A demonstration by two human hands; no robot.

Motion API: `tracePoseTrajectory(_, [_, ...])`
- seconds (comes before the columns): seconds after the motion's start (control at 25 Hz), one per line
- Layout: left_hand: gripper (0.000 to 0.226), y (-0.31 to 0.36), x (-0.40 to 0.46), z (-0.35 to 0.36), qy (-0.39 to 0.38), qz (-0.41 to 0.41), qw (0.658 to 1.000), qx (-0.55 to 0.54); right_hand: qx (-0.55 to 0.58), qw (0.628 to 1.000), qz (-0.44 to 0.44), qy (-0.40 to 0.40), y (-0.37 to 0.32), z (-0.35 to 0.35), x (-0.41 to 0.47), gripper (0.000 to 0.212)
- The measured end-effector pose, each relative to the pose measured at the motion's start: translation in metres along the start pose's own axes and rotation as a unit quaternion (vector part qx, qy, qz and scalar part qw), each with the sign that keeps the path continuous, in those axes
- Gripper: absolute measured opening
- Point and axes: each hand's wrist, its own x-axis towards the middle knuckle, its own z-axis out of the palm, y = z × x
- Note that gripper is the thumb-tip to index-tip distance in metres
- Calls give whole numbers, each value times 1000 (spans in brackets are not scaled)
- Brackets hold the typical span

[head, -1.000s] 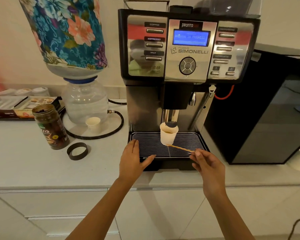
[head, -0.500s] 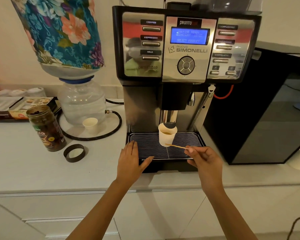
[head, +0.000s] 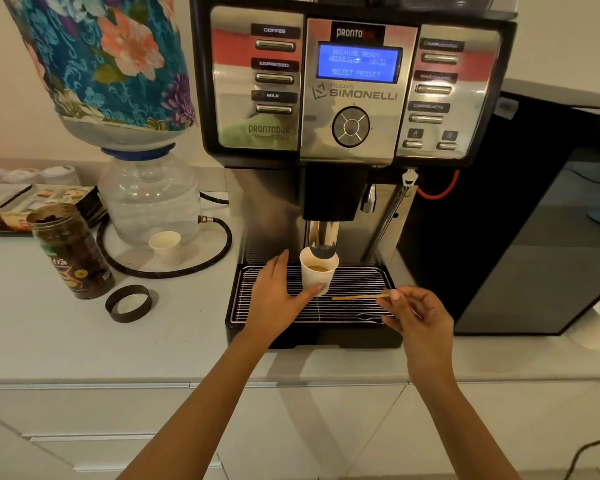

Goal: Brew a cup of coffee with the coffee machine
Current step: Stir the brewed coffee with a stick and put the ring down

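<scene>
The pour looks finished to me: the coffee machine [head: 352, 98] shows "select product" on its screen [head: 359, 62], so I judge this the step of taking the drink. My left hand [head: 278, 299] lies open beside the paper cup [head: 317, 273], thumb touching its lower wall, fingers straight and not yet round it. My right hand [head: 418, 315] pinches a thin wooden stirrer [head: 359, 297], held level just right of the cup. The cup stands upright on the wire drip tray [head: 357, 310], under the spout [head: 323, 239], holding light brown coffee well below the rim. Next I'd need to close my fingers gently; thin paper will squash.
</scene>
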Motion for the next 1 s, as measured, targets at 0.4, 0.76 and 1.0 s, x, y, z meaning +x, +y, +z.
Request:
tracePoseTrajectory(0.4, [81, 25, 22, 17, -68, -76, 972, -211, 0, 1000, -3, -4, 0, -13, 7, 26])
tracePoseTrajectory(0.76, [74, 15, 17, 2, -53, -61, 972, -222, -1, 1000, -22, -16, -6, -1, 5, 23])
tracePoseTrajectory(1.0, [68, -15, -6, -31, -74, -41, 972, -218, -84, 989, -111, -53, -12, 50, 2, 12])
